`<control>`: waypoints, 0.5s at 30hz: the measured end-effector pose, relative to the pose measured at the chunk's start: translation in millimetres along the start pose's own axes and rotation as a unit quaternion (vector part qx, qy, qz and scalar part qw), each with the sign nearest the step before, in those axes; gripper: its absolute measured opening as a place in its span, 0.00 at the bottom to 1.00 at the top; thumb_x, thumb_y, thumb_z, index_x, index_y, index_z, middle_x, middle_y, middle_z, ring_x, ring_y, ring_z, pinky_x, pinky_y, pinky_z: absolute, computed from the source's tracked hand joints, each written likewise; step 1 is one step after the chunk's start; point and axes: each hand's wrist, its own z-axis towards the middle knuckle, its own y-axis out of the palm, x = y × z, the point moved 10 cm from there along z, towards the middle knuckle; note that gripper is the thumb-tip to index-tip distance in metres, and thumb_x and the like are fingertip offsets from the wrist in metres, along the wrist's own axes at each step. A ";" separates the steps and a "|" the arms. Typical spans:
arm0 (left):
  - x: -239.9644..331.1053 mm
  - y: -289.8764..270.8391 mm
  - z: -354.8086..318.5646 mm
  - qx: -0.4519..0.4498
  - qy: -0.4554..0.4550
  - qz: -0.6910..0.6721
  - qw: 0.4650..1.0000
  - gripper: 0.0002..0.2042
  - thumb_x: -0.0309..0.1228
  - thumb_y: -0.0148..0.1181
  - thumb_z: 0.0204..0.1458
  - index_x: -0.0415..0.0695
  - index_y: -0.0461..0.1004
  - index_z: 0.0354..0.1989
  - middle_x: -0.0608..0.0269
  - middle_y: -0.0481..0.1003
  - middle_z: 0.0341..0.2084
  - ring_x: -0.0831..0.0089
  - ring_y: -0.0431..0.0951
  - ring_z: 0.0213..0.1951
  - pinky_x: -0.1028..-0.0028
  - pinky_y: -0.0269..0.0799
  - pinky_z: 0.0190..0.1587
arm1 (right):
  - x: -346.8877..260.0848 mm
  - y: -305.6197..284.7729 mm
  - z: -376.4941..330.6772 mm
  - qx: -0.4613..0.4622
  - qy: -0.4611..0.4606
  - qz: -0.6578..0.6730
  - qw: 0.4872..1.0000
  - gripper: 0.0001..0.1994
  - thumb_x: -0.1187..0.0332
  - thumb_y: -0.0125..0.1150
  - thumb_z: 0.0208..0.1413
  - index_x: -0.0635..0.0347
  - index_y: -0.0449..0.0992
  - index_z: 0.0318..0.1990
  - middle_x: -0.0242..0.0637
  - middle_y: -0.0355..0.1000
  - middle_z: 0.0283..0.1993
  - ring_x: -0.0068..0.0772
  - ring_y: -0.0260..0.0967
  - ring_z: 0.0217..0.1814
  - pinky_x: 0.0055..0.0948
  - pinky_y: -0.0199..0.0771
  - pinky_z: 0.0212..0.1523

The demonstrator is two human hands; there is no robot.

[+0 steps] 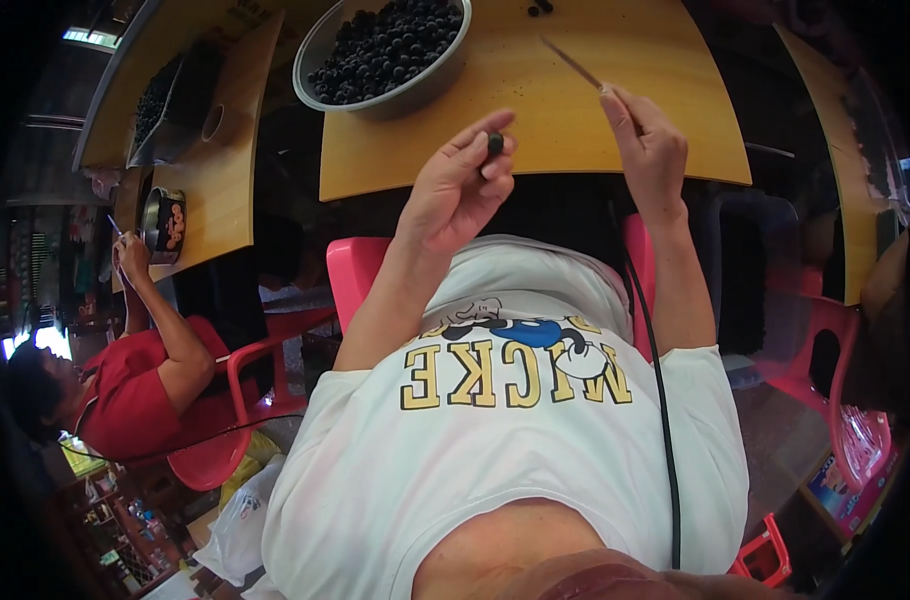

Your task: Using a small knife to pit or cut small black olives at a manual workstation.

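Plainly, both hands are occupied. The left hand has its grip pinched around one small dark piece, held up between the thumb and fingers near the front edge of the yellow-brown worktop. The right hand has its grip closed on a thin blade – the tip points up and to the left, well apart from the piece. Whatever handle the blade has is hidden by the hand.

Beyond the left hand, a pale bowl stands on the worktop, heaped with dark round pieces that look much like the pinched one. A few more small dark bits lie at the far side, by the upper edge of the view.

The wearer has a white printed shirt, with a black cable running down over it; a pink chair shows on either side of the waist. Off to the left, a co-worker in red sits beside another table – a thin tool in hand, near a round metal pot.
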 end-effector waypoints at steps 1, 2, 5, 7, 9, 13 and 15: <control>-3.5 1.0 -2.6 -0.005 -0.013 0.014 1.000 0.11 0.28 0.46 0.61 0.35 0.67 0.48 0.60 0.68 0.35 0.80 0.64 0.27 0.83 0.64 0.27 | -0.3 0.2 -0.1 0.004 -0.002 0.001 1.000 0.14 0.62 0.58 0.59 0.66 0.79 0.40 0.40 0.76 0.30 0.22 0.70 0.29 0.21 0.66 0.29; -4.1 2.6 -4.7 -0.008 -0.011 0.018 1.000 0.11 0.28 0.46 0.61 0.35 0.67 0.48 0.60 0.68 0.35 0.80 0.64 0.27 0.83 0.64 0.27 | 1.0 2.4 -1.1 0.004 -0.007 0.006 1.000 0.14 0.62 0.57 0.59 0.66 0.78 0.40 0.40 0.76 0.31 0.23 0.71 0.30 0.21 0.67 0.30; -16.8 17.9 -10.0 -0.071 -0.065 0.032 0.995 0.09 0.31 0.47 0.62 0.37 0.66 0.43 0.59 0.68 0.35 0.82 0.64 0.26 0.85 0.64 0.27 | 3.0 2.0 -1.5 0.015 -0.023 0.019 0.999 0.14 0.63 0.57 0.59 0.67 0.78 0.41 0.41 0.76 0.31 0.27 0.71 0.30 0.23 0.68 0.31; -17.2 20.1 -12.5 -0.082 -0.061 0.028 0.994 0.09 0.31 0.47 0.62 0.37 0.66 0.42 0.59 0.68 0.35 0.82 0.64 0.26 0.85 0.65 0.27 | 1.8 0.3 -1.7 0.028 -0.035 0.027 0.999 0.14 0.64 0.57 0.59 0.68 0.77 0.41 0.41 0.76 0.31 0.28 0.71 0.30 0.23 0.68 0.32; -14.7 21.5 -14.7 -0.100 -0.059 0.012 0.993 0.07 0.30 0.47 0.62 0.40 0.65 0.42 0.59 0.68 0.35 0.82 0.64 0.25 0.85 0.67 0.28 | 0.8 1.9 -1.5 0.017 -0.034 0.029 0.999 0.13 0.64 0.57 0.59 0.68 0.77 0.41 0.42 0.75 0.31 0.30 0.71 0.30 0.25 0.68 0.32; -2.0 18.0 -17.8 -0.096 -0.029 0.011 0.995 0.05 0.29 0.49 0.61 0.41 0.66 0.41 0.58 0.68 0.36 0.82 0.65 0.25 0.85 0.67 0.26 | 3.2 5.0 -2.3 -0.007 -0.006 0.031 0.999 0.14 0.64 0.56 0.59 0.68 0.77 0.40 0.44 0.75 0.32 0.31 0.72 0.32 0.25 0.69 0.34; 11.5 19.2 -18.7 -0.077 -0.014 0.018 0.997 0.05 0.29 0.49 0.61 0.42 0.66 0.41 0.58 0.69 0.37 0.82 0.65 0.25 0.85 0.67 0.26 | 5.0 5.0 -4.3 -0.004 -0.001 0.048 0.999 0.14 0.64 0.56 0.59 0.68 0.77 0.41 0.44 0.75 0.31 0.31 0.71 0.32 0.25 0.68 0.35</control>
